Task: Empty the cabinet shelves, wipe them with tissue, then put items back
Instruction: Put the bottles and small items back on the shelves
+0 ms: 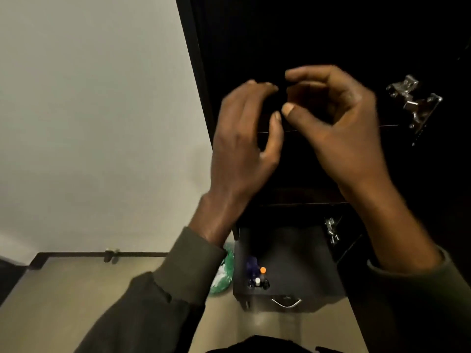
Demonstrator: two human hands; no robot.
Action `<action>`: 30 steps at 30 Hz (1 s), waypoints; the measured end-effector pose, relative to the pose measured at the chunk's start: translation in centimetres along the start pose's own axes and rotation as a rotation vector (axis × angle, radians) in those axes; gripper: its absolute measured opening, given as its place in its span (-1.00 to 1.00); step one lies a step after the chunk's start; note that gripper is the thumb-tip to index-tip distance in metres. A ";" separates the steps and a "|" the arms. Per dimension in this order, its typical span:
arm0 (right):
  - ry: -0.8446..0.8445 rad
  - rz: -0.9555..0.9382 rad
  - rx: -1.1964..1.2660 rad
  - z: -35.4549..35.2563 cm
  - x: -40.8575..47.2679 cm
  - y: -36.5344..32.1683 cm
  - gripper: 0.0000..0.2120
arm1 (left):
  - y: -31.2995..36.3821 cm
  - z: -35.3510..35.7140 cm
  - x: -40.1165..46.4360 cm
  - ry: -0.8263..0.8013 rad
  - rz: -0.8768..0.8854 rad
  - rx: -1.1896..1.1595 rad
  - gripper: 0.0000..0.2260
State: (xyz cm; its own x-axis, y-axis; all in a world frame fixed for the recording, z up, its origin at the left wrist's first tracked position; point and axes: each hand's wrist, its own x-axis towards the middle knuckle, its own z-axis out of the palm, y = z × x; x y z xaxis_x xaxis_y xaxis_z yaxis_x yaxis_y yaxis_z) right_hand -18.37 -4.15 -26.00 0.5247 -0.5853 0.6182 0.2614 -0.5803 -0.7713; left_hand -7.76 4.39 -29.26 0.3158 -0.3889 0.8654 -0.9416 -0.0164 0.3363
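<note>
- My left hand (244, 138) is raised in front of the dark cabinet (318, 34), fingers loosely curled, thumb up; I see nothing in it.
- My right hand (336, 123) hangs just beside it, fingers arched over and thumb (293, 113) nearly meeting the left thumb. Whether something dark sits between them I cannot tell; the interior behind is black.
- A thin shelf edge (387, 126) shows behind the right hand, and a second shelf (300, 200) lies lower, between the wrists.
- Two shiny metal hinges sit on the right: one (413, 100) high up, one (331, 230) lower down.
- Below, on a dark low surface (300, 253), small bottles (257, 276) stand clustered at its near left corner, one with an orange cap (263, 270), one with a white cap.
- A curved metal handle (286, 301) is on the near face of that unit.
- A green and white bag-like item (224, 273) lies just left of it, partly behind my left sleeve (178, 271).
- Pale wall (89, 110) fills the left; tan floor (63, 289) below.
</note>
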 end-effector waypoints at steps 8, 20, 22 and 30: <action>-0.068 0.398 0.077 1.7 -7.1 7.2 -0.74 | -3.5 3.2 -10.4 -0.124 -0.316 -0.069 -0.80; -0.211 1.151 -0.052 4.3 -22.1 27.5 -0.79 | -11.4 8.0 -26.1 -0.657 -0.739 0.108 -0.75; -0.285 1.123 -0.182 4.1 -24.6 30.7 -0.76 | -12.1 8.6 -27.6 -0.858 -0.779 0.113 -0.60; -0.654 0.906 -0.390 5.2 -25.9 32.9 -0.63 | -14.4 10.1 -31.8 -1.195 -0.789 0.044 -0.51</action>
State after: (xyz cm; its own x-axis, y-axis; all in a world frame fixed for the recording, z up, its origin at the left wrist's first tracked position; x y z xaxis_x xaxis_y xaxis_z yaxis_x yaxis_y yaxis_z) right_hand -19.19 -5.13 -68.16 0.7357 -0.5368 -0.4129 -0.6249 -0.3030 -0.7195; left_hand -5.42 7.73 -65.37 0.4832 -0.7924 -0.3724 -0.5792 -0.6083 0.5427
